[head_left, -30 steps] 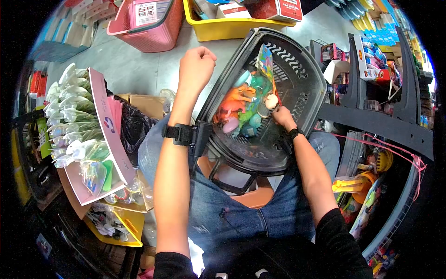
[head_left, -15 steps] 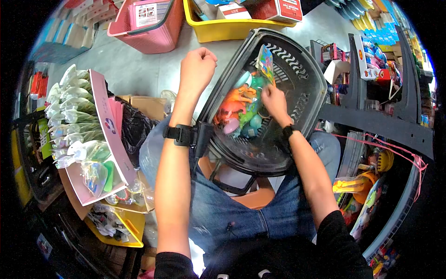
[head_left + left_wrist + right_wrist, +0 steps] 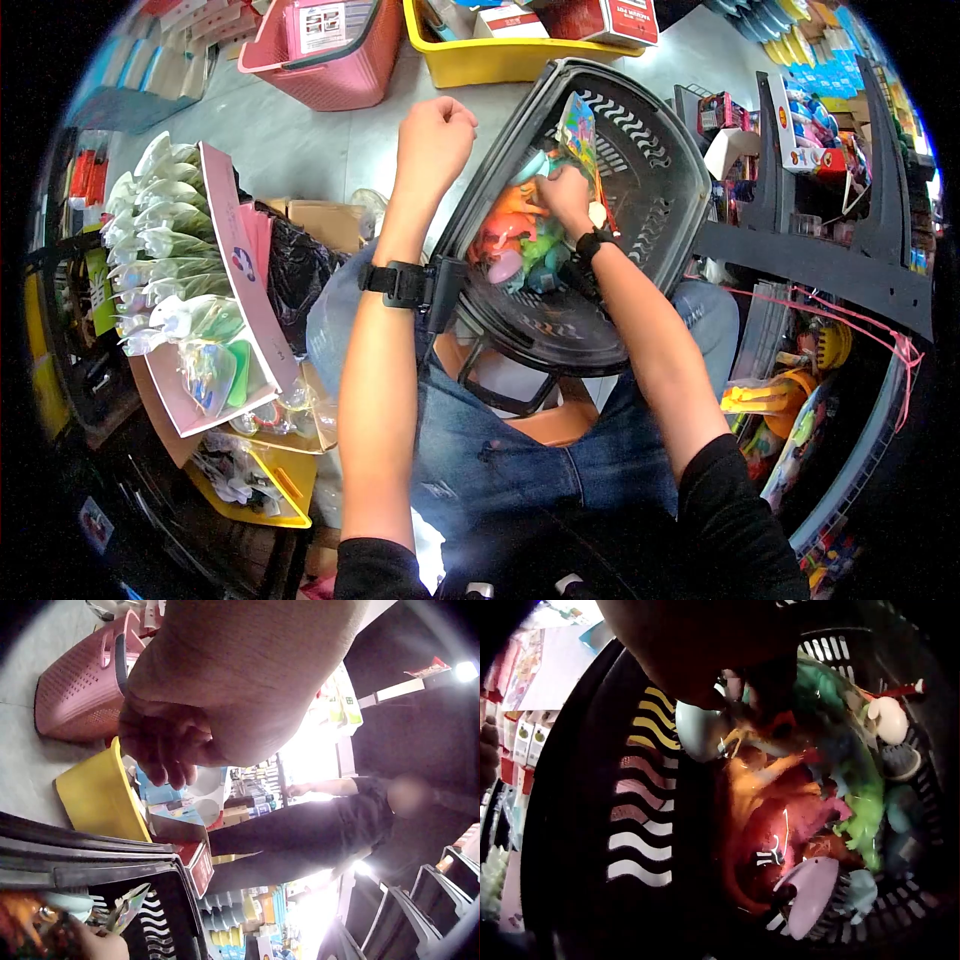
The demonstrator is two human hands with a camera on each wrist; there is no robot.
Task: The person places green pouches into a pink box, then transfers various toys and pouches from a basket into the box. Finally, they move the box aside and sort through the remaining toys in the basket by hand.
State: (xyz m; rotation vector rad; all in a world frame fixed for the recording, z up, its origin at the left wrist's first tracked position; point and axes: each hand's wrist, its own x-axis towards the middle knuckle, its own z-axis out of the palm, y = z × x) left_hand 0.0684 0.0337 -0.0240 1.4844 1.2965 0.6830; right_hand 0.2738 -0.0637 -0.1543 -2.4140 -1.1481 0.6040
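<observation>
A black basket [image 3: 650, 210] rests tilted on the person's lap, with colourful plastic toys in it. The right hand [image 3: 568, 195] reaches in over an orange toy [image 3: 515, 200]; in the right wrist view its shadowed fingers are beside a pale blue rounded piece [image 3: 697, 731], and whether they grip anything is hidden. A pink half-egg piece [image 3: 812, 896], a green figure [image 3: 866, 825] and a cream piece [image 3: 889, 720] lie nearby. Outside the basket's left rim, the left hand [image 3: 436, 145] is held up, fingers loosely curled, holding nothing.
Beyond the basket stand a pink basket [image 3: 350, 80] and a yellow bin [image 3: 480, 65]. A pink box [image 3: 235, 270] of wrapped items is at the left. Dark shelving [image 3: 820, 265] with toys is at the right. The left wrist view shows another person standing [image 3: 300, 832].
The right hand has moved left and away from the body, from beside the cream piece to over the orange toy. The left hand keeps its pose; the head view has shifted slightly.
</observation>
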